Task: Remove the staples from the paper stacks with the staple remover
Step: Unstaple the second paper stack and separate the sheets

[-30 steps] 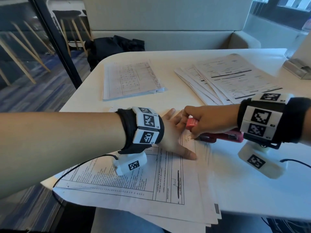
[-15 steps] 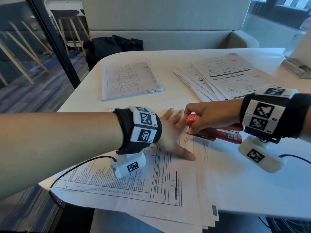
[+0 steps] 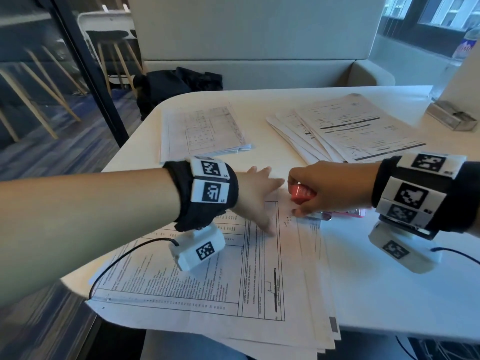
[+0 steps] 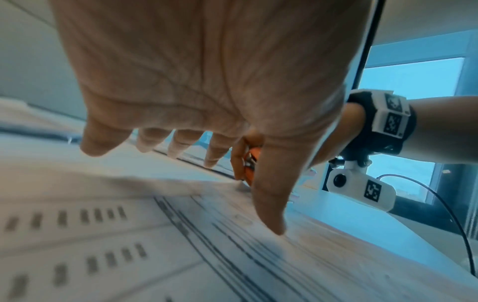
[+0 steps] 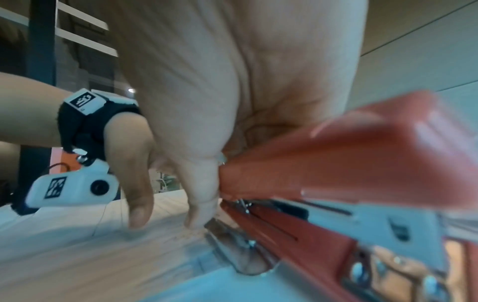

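Head view shows us our right hand (image 3: 330, 188) curled around the red staple remover (image 3: 302, 194), its metal tip low at the top corner of the near paper stack (image 3: 207, 276) on the bench (image 3: 389, 294). Our left hand (image 3: 255, 201) lies flat, fingers spread, pinning the sheets just beside the tool. We judge the paper thin and tearable, the remover rigid; grip its body.

— What crowds you at the corner?
— Your left hand (image 3: 255, 197) lies flat on the near paper stack (image 3: 213, 279), just beside the red staple remover (image 3: 302, 194).

— Where is open table (image 3: 389, 289)?
— To your right of that stack; farther off, two more stacks (image 3: 202, 131) (image 3: 348, 128) flank a bare lane.
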`<action>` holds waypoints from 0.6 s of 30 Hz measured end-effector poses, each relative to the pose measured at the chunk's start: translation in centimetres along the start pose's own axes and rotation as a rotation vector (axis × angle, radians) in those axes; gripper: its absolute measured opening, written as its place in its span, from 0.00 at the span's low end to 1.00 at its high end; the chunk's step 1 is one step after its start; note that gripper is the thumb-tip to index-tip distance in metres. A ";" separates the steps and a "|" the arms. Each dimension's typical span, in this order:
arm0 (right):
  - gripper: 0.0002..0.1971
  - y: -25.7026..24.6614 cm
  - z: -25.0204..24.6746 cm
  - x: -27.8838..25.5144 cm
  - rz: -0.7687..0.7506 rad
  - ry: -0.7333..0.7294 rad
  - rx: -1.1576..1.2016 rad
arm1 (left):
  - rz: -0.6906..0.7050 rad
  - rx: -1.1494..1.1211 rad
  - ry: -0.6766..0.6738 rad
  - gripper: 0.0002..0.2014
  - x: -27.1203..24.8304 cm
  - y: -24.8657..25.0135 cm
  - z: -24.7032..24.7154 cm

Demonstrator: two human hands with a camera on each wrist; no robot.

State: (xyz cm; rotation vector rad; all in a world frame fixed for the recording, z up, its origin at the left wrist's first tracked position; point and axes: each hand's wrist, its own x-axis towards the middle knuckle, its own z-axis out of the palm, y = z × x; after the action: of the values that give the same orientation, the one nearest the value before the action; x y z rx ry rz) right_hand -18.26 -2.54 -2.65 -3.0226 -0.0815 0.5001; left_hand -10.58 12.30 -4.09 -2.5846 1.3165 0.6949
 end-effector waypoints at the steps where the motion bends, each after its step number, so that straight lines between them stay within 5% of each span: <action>1: 0.16 0.1 0.2 -0.1 -0.008 0.004 0.006 | 0.034 -0.013 0.048 0.52 -0.2 -0.3 -0.3; 8: 0.31 -0.4 0.7 -0.7 -0.007 0.087 -0.056 | 0.114 -0.102 0.264 0.17 -1.6 -0.6 -0.3; 18: 0.24 -1.3 1.5 -0.6 -0.054 0.051 -0.211 | 0.065 -0.093 0.298 0.08 -1.1 0.6 1.5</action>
State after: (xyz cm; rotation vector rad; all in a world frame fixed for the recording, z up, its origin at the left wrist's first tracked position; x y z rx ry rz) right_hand -19.39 -1.21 -3.77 -3.2257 -0.2264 0.4348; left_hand -12.08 13.20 -4.83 -2.8167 1.4892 0.3984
